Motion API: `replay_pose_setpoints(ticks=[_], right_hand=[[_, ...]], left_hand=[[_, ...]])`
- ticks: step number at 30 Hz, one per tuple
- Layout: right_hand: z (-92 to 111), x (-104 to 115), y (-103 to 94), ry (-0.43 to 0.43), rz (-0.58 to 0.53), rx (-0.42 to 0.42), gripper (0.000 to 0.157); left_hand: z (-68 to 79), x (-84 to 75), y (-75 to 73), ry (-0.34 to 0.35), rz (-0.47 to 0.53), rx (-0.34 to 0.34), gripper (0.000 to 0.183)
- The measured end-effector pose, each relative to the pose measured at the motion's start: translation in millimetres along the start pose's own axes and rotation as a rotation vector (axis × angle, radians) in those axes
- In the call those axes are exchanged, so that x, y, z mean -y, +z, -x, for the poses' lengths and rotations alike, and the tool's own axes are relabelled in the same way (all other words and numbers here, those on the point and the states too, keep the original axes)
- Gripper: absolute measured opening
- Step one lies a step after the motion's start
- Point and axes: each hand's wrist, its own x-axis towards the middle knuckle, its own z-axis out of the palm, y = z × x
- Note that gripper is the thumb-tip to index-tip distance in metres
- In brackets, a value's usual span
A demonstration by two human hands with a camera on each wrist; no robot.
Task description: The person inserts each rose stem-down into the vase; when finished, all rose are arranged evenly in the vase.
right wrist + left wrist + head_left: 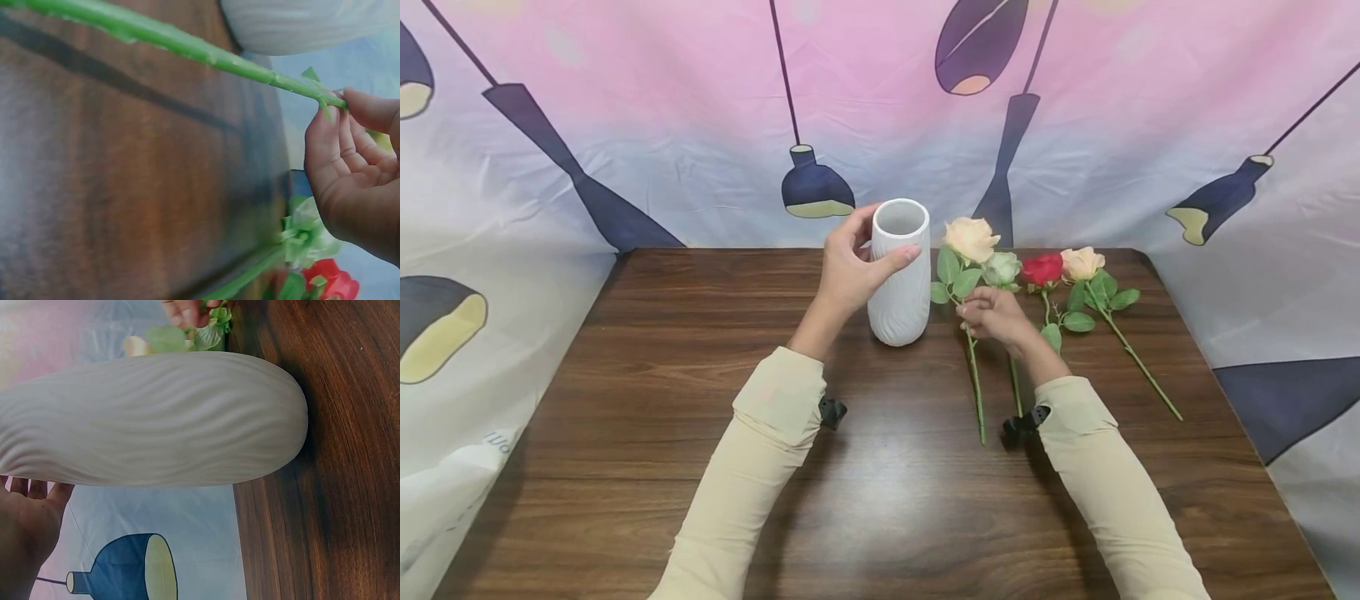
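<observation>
Vase (899, 292) near far edge of worktop (662, 350), left hand (852, 265) gripping: probably fragile; cream rose (972, 239), right hand (997, 317) pinching stem (212, 57): probably light, we'd hold there.

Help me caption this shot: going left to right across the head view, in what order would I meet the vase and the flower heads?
White vase → first peach rose → pale green rose → red rose → second peach rose.
</observation>
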Motion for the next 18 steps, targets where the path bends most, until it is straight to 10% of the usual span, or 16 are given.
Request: replay_pose_setpoints(ticks=[18], right_hand=[[26,89,-18.1,-0.256,-0.212,-0.133,0.009]], left_hand=[[0.8,0.6,-1.1,0.018,0.0,-0.002,0.058]])
